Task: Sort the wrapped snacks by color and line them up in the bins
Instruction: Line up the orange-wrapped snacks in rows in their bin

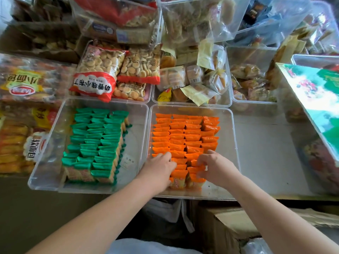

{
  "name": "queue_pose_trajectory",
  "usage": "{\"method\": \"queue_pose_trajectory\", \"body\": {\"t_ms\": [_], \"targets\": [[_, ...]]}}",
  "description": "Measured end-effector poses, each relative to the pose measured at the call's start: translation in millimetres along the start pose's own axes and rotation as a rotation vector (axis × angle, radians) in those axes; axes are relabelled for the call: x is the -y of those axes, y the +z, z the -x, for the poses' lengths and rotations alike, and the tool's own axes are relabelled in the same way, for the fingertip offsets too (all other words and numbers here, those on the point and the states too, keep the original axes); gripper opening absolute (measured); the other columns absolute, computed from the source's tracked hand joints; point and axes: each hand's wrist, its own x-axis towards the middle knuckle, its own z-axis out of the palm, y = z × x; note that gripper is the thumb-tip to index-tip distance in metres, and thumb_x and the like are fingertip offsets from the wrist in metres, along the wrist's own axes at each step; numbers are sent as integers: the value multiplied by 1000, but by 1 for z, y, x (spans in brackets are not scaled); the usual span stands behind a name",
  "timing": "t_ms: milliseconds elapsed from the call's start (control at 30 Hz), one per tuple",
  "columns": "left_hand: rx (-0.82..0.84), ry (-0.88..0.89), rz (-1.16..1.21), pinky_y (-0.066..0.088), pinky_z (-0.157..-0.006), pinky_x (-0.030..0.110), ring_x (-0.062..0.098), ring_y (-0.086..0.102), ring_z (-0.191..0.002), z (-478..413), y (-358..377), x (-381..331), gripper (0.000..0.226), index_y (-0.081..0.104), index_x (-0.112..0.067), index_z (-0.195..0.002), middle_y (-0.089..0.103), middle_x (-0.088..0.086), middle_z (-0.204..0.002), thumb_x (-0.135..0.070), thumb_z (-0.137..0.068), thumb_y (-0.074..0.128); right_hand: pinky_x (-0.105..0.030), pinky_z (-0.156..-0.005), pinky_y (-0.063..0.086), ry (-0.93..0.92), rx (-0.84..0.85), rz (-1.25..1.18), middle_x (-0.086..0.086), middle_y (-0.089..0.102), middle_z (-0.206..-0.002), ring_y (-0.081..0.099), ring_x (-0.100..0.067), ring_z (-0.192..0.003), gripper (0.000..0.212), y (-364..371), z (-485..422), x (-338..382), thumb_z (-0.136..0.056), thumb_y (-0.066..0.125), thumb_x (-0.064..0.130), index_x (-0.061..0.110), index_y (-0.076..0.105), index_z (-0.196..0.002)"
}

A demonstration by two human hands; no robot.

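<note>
- Orange snacks (185,136) stand in four tidy columns in the right bin (235,143), filling its middle from the 12 o'clock wall down toward the 6 o'clock edge.
- Green snacks (97,142) are lined up the same way in the left bin (136,114), which touches the right bin at its 9 o'clock side. A white slip (128,160) lies on that bin's floor at 3 o'clock of the green rows.
- Left hand (161,167) lies on the near end of the orange columns at their 7 o'clock corner, fingers bent down among the packs. I cannot tell whether it grips one or only presses.
- Right hand (214,167) is at the 5 o'clock corner of the rows — fingers and thumb curled narrow, pinching orange packs.
- Biscuit bags (102,70) lie at 12 o'clock of the left bin.
- A cardboard box (225,226) sits at 6 o'clock, below the right bin.
</note>
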Motion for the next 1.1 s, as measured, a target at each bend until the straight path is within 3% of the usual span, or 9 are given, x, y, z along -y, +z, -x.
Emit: {"method": "queue_pose_trajectory", "body": {"t_ms": [200,400,533,600,733,867,933,1033,1100], "targets": [[-56,-16,-124,43,-95,40,24,45,-119,-4,-3,3,31,58,-22,-126,50,0,-125,-29,-98,68,-31,-75,48,-8,1,94,6,48,-113,58,-20,-104,36,6,-4,-4,-89,78,41,30,62,-119],[-102,2,-63,42,-106,40,24,45,-126,-2,3,7,50,50,-23,-139,47,-2,-136,-32,-95,73,-37,-89,56,-17,-47,15,6,50,-123,55,-22,-116,45,7,-2,0,-87,78,34,30,62,-129],[-105,27,-104,21,-126,41,25,41,-137,-1,4,11,51,52,-20,-142,44,0,-146,-37,-96,70,-37,-100,55,-91,-1,-83,5,56,-130,63,-26,-116,48,12,1,3,-89,74,18,27,64,-136],[-83,48,-103,14,-129,40,24,40,-141,0,3,13,54,51,-20,-145,43,0,-151,-39,-97,68,-35,-99,55,-83,-6,-45,8,58,-132,63,-24,-118,47,9,1,3,-91,72,21,30,64,-137],[-54,69,-37,22,-126,39,21,41,-139,0,-2,17,58,48,-23,-148,46,-4,-149,-42,-97,68,-31,-90,56,-70,-50,88,15,62,-127,62,-15,-117,39,-4,1,5,-95,67,37,39,63,-134],[-92,56,22,33,-119,39,21,45,-133,-6,-9,19,45,53,-23,-142,51,-4,-140,-41,-102,60,-32,-84,55,-57,-130,91,14,62,-125,63,-16,-116,38,-15,-6,11,-97,64,45,37,63,-134],[-138,20,-31,31,-121,39,24,44,-136,-19,-12,19,41,54,-21,-141,50,0,-143,-33,-102,60,-35,-84,55,-81,-205,85,10,60,-128,58,-20,-122,39,-16,-15,14,-98,64,44,33,64,-135],[-120,-40,-144,17,-130,47,32,27,-153,-44,-18,17,60,40,-16,-154,30,12,-165,-15,-99,65,-43,-92,57,-142,-197,149,1,51,-149,43,-25,-141,42,-12,-33,20,-98,63,41,28,62,-138],[-87,-48,-188,22,-128,50,34,29,-151,-56,-23,14,61,42,-17,-151,31,14,-163,-17,-97,68,-43,-93,57,-148,-144,200,1,46,-151,39,-25,-142,40,-11,-44,21,-97,62,42,25,64,-133]]}}
